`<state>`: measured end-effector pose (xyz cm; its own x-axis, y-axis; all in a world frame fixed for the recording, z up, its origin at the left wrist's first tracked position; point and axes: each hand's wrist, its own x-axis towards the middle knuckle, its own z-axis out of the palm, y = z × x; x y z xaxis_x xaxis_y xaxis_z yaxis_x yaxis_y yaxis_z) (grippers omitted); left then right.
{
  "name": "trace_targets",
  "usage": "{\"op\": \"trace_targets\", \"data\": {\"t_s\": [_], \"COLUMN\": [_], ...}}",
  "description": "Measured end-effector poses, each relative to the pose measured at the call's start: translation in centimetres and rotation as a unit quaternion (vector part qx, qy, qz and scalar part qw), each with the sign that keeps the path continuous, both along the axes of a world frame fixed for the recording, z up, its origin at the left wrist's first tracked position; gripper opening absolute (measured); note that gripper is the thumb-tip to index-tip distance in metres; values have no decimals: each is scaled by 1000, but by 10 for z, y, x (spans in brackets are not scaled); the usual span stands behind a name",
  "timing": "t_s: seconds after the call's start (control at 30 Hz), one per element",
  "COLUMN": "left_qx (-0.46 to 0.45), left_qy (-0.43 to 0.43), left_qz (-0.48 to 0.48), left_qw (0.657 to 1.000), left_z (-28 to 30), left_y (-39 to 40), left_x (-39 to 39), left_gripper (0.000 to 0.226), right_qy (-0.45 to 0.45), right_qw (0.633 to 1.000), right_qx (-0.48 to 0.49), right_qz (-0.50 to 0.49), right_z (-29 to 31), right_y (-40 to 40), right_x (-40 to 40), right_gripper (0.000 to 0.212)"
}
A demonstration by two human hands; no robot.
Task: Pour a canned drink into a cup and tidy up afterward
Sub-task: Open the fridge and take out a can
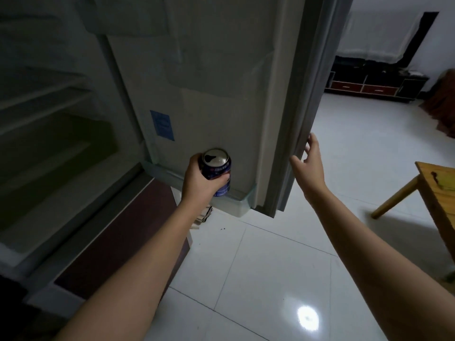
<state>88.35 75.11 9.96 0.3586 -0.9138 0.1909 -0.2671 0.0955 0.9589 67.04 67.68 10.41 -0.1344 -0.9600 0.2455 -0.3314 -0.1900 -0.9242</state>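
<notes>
My left hand grips a dark blue drink can with a silver top, held upright just above the low shelf of the open fridge door. My right hand is at the outer edge of that door, fingers spread and relaxed, its fingertips at the grey door seal. No cup is in view.
The dark fridge interior with its shelves lies to the left. A wooden table corner juts in at the right. A black and red cabinet stands against the far wall. Glossy white floor tiles spread below.
</notes>
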Motion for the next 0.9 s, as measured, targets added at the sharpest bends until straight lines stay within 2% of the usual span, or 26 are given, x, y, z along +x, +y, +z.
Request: {"op": "trace_targets", "data": {"t_s": [0.07, 0.13, 0.3, 0.5, 0.63, 0.9], "left_qx": [2, 5, 12, 9, 4, 21], "left_qy": [0, 6, 13, 19, 22, 26], "left_qz": [30, 55, 109, 157, 190, 269], "left_qw": [1000, 998, 994, 987, 982, 963], "left_z": [-4, -6, -11, -14, -14, -15], "left_y": [11, 23, 59, 106, 139, 200], "left_x": [0, -3, -9, -19, -22, 5], "left_gripper": [64, 66, 69, 68, 66, 69], "right_qy": [-23, -34, -19, 21, -8, 32], "right_qw": [1000, 999, 999, 998, 992, 965], "right_qx": [7, 14, 0, -59, -89, -171], "right_qz": [15, 23, 37, 31, 91, 195], "right_z": [2, 3, -2, -9, -8, -17], "right_y": [-1, 0, 14, 49, 84, 142], "right_x": [-4, -6, -4, 7, 19, 65], "right_gripper": [67, 65, 59, 41, 31, 45]}}
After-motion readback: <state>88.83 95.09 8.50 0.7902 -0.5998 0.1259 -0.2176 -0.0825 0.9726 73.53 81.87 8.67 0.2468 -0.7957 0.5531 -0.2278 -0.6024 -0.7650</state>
